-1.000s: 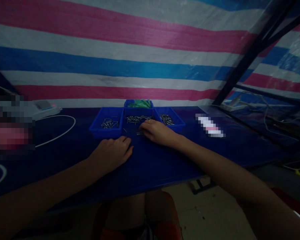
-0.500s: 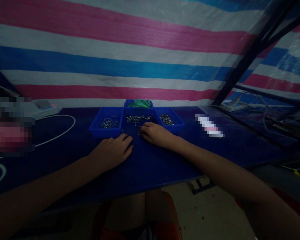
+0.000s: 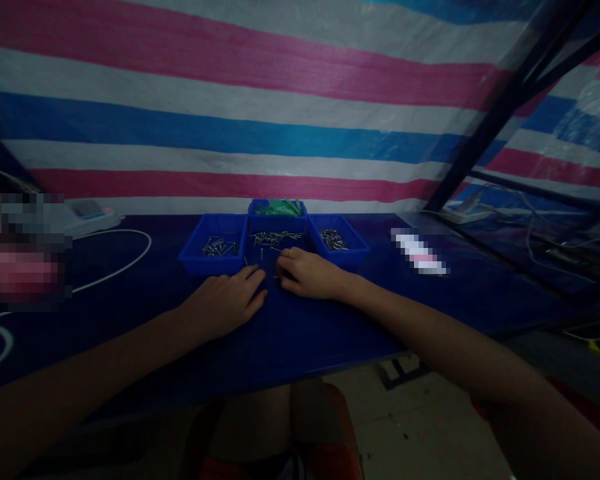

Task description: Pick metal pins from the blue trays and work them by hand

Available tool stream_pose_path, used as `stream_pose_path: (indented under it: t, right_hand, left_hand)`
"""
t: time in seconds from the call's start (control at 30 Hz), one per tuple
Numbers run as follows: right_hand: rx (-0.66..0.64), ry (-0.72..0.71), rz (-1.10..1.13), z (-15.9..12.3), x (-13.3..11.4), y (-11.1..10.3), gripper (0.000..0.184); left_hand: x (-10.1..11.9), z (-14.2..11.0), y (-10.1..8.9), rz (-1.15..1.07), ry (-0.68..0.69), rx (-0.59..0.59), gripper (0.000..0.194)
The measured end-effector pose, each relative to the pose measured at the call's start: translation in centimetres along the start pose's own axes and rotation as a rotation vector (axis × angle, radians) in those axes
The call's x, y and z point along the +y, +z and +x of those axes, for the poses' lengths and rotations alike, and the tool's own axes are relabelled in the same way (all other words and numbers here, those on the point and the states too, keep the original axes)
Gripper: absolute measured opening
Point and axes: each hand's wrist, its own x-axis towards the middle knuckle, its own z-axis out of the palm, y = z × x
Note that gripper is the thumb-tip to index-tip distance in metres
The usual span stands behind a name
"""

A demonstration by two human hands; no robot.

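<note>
My left hand [image 3: 227, 301] rests palm down on the blue table, thumb apart from the fingers. By its fingertips lies a thin metal screw [image 3: 247, 261], just right of the left blue bin [image 3: 193, 261]. My right hand [image 3: 307, 273] is bent over the table with curled fingers, and a small bit of metal, seemingly a screw, shows at its fingertips. Beyond my hands, a loose pile of screws [image 3: 275, 238] lies between the bins. Both the left bin and the right blue bin [image 3: 355, 252] hold many similar screws. The light is dim, so fine details are unclear.
A third blue bin [image 3: 254, 212] at the back holds green plastic bags [image 3: 283, 208]. White cable [image 3: 147, 243] loops on the left near a white device [image 3: 93, 213] with a display. At right lies a blurred-out white item [image 3: 417, 252]. A striped sheet [image 3: 280, 143] hangs behind the table.
My right hand has drawn back slightly from the pile toward me. A single screw now shows just left of it. My left hand has hardly moved.
</note>
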Motion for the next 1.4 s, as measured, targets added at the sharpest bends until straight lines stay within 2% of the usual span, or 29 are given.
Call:
stream_pose_path:
  t: [0.23,0.5,0.63,0.73,0.83,0.93,1.1,1.2,1.4]
  right_hand:
    - [-0.047,-0.105,0.075,-0.2,0.2,-0.5,0.014]
    - [-0.05,-0.187,0.209,-0.1,-0.6,-1.3,0.013]
    - [-0.028,-0.136,0.242,0.1,-0.1,-0.8,0.018]
    - [0.037,-0.127,0.17,0.5,0.4,0.2,0.022]
    - [0.079,-0.159,0.095,1.1,0.3,1.0,0.026]
    - [0.074,-0.21,0.017,1.6,-0.2,1.5,0.034]
    - [-0.026,-0.25,-0.074,2.3,-0.4,1.8,0.045]
    - [-0.046,-0.232,-0.079,2.4,-0.1,1.8,0.047]
    - [0.008,-0.152,-0.051,2.1,-0.2,1.7,0.046]
  left_hand:
    - [0.4,0.0,-0.3,0.022,0.039,0.078,0.029]
    - [-0.3,0.2,-0.2,0.02,0.123,0.087,0.025]
    - [-0.4,0.2,-0.4,0.026,0.264,0.074,0.02]
    - [-0.2,0.0,-0.5,0.002,0.388,0.076,0.02]
    - [0.0,-0.3,-0.6,-0.048,0.453,0.075,0.018]
    - [-0.1,-0.5,-0.8,-0.132,0.459,0.016,0.015]
    - [-0.3,-0.3,-1.0,-0.181,0.443,-0.022,0.014]
    - [-0.4,-0.2,-1.0,-0.171,0.435,-0.029,0.015]
    - [-0.6,-0.2,-0.9,-0.145,0.42,-0.038,0.017]
